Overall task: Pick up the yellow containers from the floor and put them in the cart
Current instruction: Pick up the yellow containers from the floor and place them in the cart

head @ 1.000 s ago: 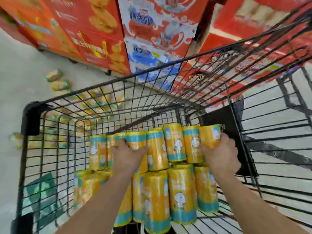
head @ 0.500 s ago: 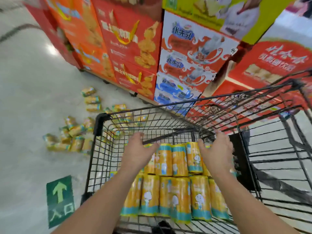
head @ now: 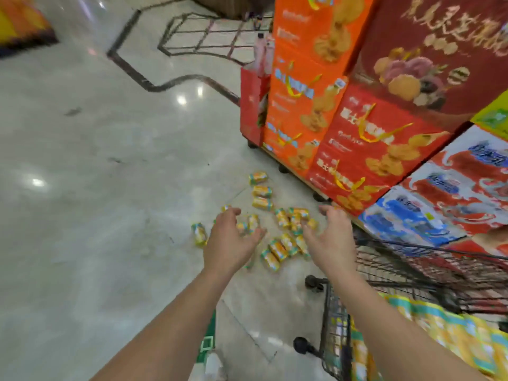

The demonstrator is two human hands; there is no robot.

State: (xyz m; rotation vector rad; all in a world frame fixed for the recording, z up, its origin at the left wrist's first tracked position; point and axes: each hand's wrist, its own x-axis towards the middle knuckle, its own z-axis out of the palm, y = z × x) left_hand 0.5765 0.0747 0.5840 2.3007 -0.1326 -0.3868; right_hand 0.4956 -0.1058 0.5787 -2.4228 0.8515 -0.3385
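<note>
Several yellow containers with teal bands lie scattered on the pale floor, in a loose cluster ahead of me. My left hand and my right hand are both stretched out above that cluster, fingers spread and relaxed, holding nothing. The black wire cart stands at the lower right, with more yellow containers lying inside it, blurred.
Stacked red and orange gift boxes on a low platform wall off the right side, just behind the scattered containers. A green floor sticker shows under my left forearm. Shiny floor spreads to the left.
My hands left the containers stacked in the cart and swung out to the left over the floor cluster. The view turned from the cart's inside toward the floor.
</note>
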